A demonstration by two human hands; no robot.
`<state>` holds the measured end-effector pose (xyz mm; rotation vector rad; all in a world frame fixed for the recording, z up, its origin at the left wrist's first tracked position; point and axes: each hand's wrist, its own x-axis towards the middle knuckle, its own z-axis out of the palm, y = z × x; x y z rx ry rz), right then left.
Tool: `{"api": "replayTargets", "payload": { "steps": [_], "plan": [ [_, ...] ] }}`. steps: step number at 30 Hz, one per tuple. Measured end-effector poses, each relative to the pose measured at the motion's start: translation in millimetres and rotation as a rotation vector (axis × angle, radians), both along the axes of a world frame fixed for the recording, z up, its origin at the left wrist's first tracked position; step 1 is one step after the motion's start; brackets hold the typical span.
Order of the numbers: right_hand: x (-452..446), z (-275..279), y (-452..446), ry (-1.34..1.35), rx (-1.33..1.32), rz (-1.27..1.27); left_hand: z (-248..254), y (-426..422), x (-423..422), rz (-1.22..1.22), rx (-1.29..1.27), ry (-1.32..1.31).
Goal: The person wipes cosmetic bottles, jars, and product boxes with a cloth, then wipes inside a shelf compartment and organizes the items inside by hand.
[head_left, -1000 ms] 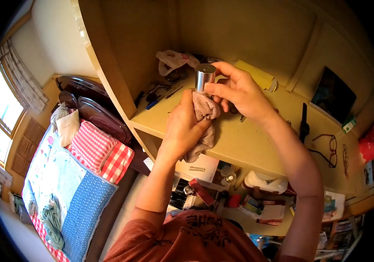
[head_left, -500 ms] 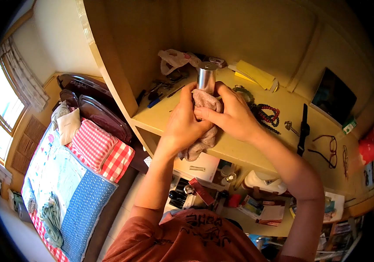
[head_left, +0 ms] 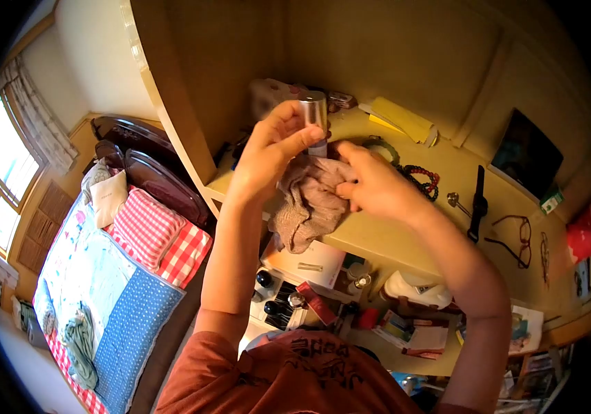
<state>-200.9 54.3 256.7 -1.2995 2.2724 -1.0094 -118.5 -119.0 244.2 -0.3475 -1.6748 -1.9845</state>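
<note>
Over the bench (head_left: 378, 233), we pinch the soft, limp cloth (head_left: 309, 200) in our right hand (head_left: 382, 183); our left hand (head_left: 262, 155) clasps the shiny bottle (head_left: 314, 114) upright against it. It looks light but slick (perhaps fragile), best held round its sides.

Single wide view from the wearer's head, facing forward and down, close above the shelf (head_left: 385, 238)

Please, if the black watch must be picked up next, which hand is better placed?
Right, probably. The right hand is nearer to the black watch, though it may first need to let go of the cloth. The left hand is farther away and grips the silver cylinder.
</note>
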Motion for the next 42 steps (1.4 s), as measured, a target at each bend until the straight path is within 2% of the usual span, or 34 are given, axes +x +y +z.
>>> {"api": "replayTargets", "payload": {
  "steps": [2,4,6,8,10,11,12,14,15,16,18,20,22,24,26,28,30,32,33,36,38,39,42],
  "plan": [
    [-7.8,10.8,7.7,0.202,0.054,-0.042,-2.7,-6.1,-2.3,0.000,-0.010,0.001],
    [-16.1,9.5,12.5,0.397,-0.039,-0.114,-4.3,-8.8,-3.7,0.005,0.021,-0.020],
    [-12.0,26.7,14.2,0.377,-0.052,-0.212,-9.8,-12.7,-6.1,-0.018,0.022,0.004],
    [-7.7,41.5,15.7,0.355,-0.062,-0.314,-13.5,-12.6,-8.4,0.109,-0.026,0.072],
    [-9.5,46.9,17.5,0.514,-0.195,-0.406,-13.3,-11.6,-8.2,0.137,-0.065,0.101],
    [-13.9,43.2,17.5,0.439,-0.318,-0.385,-12.8,-10.8,-7.0,0.140,-0.040,0.093],
    [-17.5,36.0,12.6,0.441,-0.317,-0.382,-12.1,-10.8,-6.4,0.144,-0.017,0.087],
    [-19.5,21.8,-0.5,0.345,-0.836,-0.181,-12.9,-12.3,-6.4,0.094,0.014,0.078],
    [-8.7,16.9,-3.2,0.315,-0.816,-0.145,-13.9,-12.5,-6.4,0.041,0.044,0.067],
    [-0.2,12.7,-6.5,0.149,-0.808,-0.060,-13.4,-10.5,-5.8,0.040,0.046,0.066],
    [-0.3,-3.4,-19.8,0.407,-0.752,0.030,-11.9,-5.1,-5.3,0.046,0.069,0.064],
    [12.2,-7.8,-19.7,0.485,-0.668,0.017,-14.5,-9.3,-5.3,0.072,0.069,0.021],
    [14.0,-15.6,-19.6,0.454,-0.683,0.017,-16.3,-13.9,-3.8,0.102,0.068,-0.022],
    [9.9,-16.0,-12.9,0.332,-0.416,0.134,-16.8,-18.6,-2.4,0.116,0.067,-0.009],
    [6.9,-17.1,-11.3,0.379,-0.383,0.211,-20.1,-26.0,-1.4,0.119,0.045,0.002],
    [8.3,-15.2,-8.8,0.687,-0.245,0.302,-22.2,-29.0,1.2,0.122,0.024,0.009],
    [6.6,-13.1,-12.3,0.597,-0.275,0.313,-23.1,-27.7,1.1,0.084,0.029,0.057],
    [9.9,-8.7,-15.7,0.391,-0.736,0.014,-22.7,-21.9,2.7,0.057,0.025,0.060],
    [6.1,-6.0,-19.9,0.434,-0.860,-0.047,-22.5,-18.2,4.2,0.037,0.022,0.063],
    [16.2,5.1,-28.6,0.039,-1.131,0.065,-21.4,-9.6,8.4,0.004,-0.004,0.044],
    [15.9,-4.6,-38.6,0.103,-1.074,0.071,-22.0,-6.7,6.8,0.039,-0.023,0.081],
    [14.6,-6.6,-35.7,0.372,-0.929,0.008,-19.8,-7.1,7.4,0.045,-0.060,0.068],
    [12.8,-8.6,-36.4,0.372,-0.900,0.014,-18.5,-10.5,8.2,0.030,-0.064,0.053]
  ]
}}
